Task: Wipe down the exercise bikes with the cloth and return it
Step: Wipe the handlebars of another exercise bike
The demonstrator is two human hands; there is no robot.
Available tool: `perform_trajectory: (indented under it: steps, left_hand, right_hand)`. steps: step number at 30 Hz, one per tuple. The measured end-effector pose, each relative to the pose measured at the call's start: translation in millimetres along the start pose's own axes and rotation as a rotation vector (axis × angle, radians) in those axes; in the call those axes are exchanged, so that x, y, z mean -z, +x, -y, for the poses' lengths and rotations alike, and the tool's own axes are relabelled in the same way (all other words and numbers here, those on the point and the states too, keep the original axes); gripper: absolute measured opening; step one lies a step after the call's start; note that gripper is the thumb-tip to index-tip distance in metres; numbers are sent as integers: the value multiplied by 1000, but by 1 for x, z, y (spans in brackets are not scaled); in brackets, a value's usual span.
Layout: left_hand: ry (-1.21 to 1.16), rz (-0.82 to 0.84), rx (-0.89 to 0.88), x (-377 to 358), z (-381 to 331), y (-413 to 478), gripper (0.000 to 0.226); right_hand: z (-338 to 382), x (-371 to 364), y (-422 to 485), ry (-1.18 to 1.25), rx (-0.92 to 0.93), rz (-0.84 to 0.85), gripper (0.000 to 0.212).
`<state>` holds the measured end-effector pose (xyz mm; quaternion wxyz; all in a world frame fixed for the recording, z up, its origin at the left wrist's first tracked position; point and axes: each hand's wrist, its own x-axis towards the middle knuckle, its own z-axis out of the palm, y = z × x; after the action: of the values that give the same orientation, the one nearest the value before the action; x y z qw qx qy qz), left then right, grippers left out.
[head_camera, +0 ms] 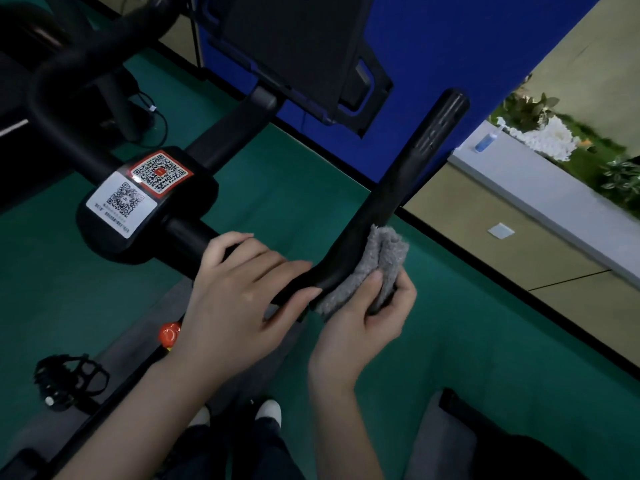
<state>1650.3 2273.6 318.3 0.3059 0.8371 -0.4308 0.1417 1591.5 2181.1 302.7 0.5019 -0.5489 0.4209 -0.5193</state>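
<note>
Pinching the grey fluffy cloth (377, 261), your right hand (360, 327) bunches it vs the black curved handlebar (408, 174) bend; left hand (235, 292) fingers wrap the bar. Cloth's soft, light, floppy, so hold it bunched.

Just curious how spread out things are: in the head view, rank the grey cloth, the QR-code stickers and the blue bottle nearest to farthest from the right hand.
1. Grey cloth: gripped in the right hand, against the handlebar.
2. QR-code stickers: left, on the handlebar's middle.
3. Blue bottle: upper right, away on the white ledge.
</note>
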Motion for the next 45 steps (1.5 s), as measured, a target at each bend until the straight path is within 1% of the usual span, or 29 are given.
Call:
perform_trajectory:
  steps: [3, 8, 10, 12, 14, 18, 21, 24, 27, 30, 32, 34, 36, 38, 40, 43, 45]
  left_hand:
    - [-2, 10, 2, 1, -1, 0, 33]
    - [7, 26, 8, 2, -1, 0, 35]
    - [7, 27, 17, 2, -2, 0, 35]
    - [5, 35, 28, 2, -3, 0, 35]
    - [8, 40, 31, 2, -4, -1, 34]
    - [30, 24, 25, 3, -6, 0, 30]
    - [58, 16, 38, 1, -12, 0, 32]
    - [60, 17, 72, -4, -20, 0, 34]
    - [60, 13, 85, -6, -20, 0, 31]
    - [51, 14, 94, -6, -19, 0, 29]
    - [48, 9, 93, -7, -19, 0, 27]
    - [43, 10, 92, -7, -19, 0, 27]
    - [39, 8, 89, -7, -19, 0, 27]
    - [36, 7, 87, -7, -18, 1, 27]
    - [34, 11, 89, -6, -19, 1, 28]
    - [36, 14, 89, -6, -19, 1, 29]
    - [38, 14, 85, -7, -19, 1, 29]
  right_hand:
    - [0, 1, 2, 19, -1, 16, 7]
    - [-2, 1, 28, 26, 10, 63, 4]
    - [-5, 4, 19, 25, 20, 83, 5]
    - [-8, 8, 6, 50, -10, 97, 6]
    - [-9, 8, 3, 91, -82, 95, 7]
    - [-9, -5, 29, 237, -336, 77, 9]
    - [-9, -3, 26, 313, -500, 161, 11]
    - [-9, 6, 14, 376, -636, 255, 21]
    - [-8, 2, 22, 444, -764, 268, 24]
    - [-10, 1, 24, 437, -759, 284, 21]
    - [-11, 8, 12, 435, -725, 331, 17]
    - [-12, 14, 3, 457, -736, 379, 13]
    - [-14, 12, 7, 456, -756, 370, 12]
    - [-14, 6, 15, 448, -739, 336, 13]
    - [-14, 4, 16, 451, -725, 346, 12]
    - [-14, 13, 2, 432, -712, 430, 8]
    - [-13, 17, 1, 462, -742, 459, 11]
